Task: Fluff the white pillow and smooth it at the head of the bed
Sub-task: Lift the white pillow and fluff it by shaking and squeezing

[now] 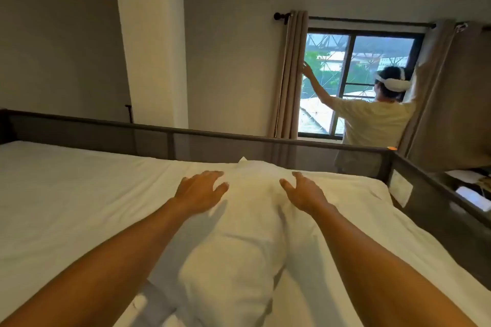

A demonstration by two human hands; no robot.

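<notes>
A white pillow (pixel 247 223) lies lengthwise on the white bed sheet (pixel 79 194), running from the bottom of the view toward the far bed rail. My left hand (pixel 200 190) rests flat with fingers spread against the pillow's far left side. On the pillow's far right side lies my right hand (pixel 303 190), also flat and open. Both arms reach straight forward along the pillow. Neither hand grips the fabric. The pillow's near end bulges and is creased.
A dark grey bed frame rail (pixel 186 133) borders the mattress at the far side and right. Another person (pixel 372 119) wearing a headset stands at the window (pixel 356 82), holding the beige curtains. Shelving with folded items (pixel 473 194) sits at the right.
</notes>
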